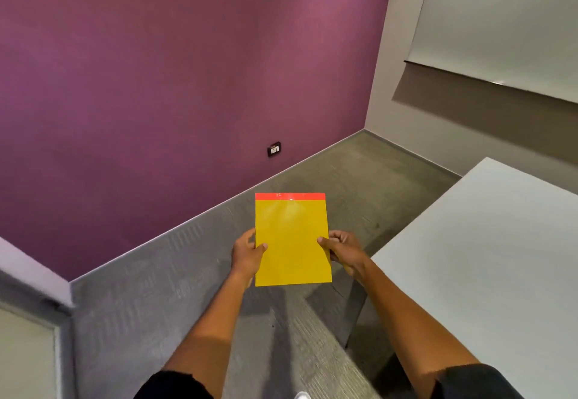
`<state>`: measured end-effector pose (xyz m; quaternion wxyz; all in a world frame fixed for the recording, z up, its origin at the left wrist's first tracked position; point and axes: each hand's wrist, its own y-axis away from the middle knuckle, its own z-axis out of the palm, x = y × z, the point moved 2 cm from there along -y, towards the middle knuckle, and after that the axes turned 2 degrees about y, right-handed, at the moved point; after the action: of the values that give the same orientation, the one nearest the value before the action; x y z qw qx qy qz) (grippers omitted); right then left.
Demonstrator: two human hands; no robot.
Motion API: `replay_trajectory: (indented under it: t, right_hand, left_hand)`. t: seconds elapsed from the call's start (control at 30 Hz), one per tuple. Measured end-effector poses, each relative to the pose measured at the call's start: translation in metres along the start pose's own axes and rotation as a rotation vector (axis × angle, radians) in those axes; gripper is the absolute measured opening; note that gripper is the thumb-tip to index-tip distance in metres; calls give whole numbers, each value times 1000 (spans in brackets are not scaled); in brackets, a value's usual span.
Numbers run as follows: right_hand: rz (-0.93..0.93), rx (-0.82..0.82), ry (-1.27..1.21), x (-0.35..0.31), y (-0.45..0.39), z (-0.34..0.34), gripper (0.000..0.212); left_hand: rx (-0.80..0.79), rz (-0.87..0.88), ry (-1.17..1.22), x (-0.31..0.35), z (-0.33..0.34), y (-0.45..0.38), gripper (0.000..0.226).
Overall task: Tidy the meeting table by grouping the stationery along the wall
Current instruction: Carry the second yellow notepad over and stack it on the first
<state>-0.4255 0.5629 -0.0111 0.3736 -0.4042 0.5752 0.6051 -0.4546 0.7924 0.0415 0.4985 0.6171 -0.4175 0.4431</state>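
A yellow notepad (pixel 292 239) with a red strip along its top edge is held upright in the air over the grey carpet, left of the table. My left hand (pixel 248 253) grips its left edge, thumb on the front. My right hand (pixel 342 250) grips the right edge the same way. The white meeting table (pixel 488 267) lies to the right of the pad, and its visible top carries nothing. The purple wall (pixel 187 86) stands beyond the pad.
A black wall socket (pixel 274 149) sits low on the purple wall. A whiteboard (pixel 506 23) hangs on the beige wall at the right. A pale door or panel edge (pixel 28 351) shows at the lower left. Grey carpet (pixel 156 289) runs between wall and table.
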Motion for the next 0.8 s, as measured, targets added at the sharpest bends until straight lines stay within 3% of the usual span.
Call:
replay_trajectory:
  t: [0.2,0.43,0.5,0.6,0.8]
  right_hand:
    - [21,67,-20,-34,-90,-15,30]
    - [40,161,-49,-69,-188,-46,16]
    - [37,212,-59,-80,-223,-54,22]
    - [40,287,-81,-97,-272,-68,32]
    - [62,434,-142,-143,-353,-96,30]
  left_hand:
    - [-33,-24,-57,19,23,-115,33]
    - [-153,-57,-114,33,62,-251,10]
    - [-209,-49,-132,38,75,-300,5]
    - [-289,-47,-152,50,97,-371,5]
    - [-448,-29,-250,90,149,-493,14]
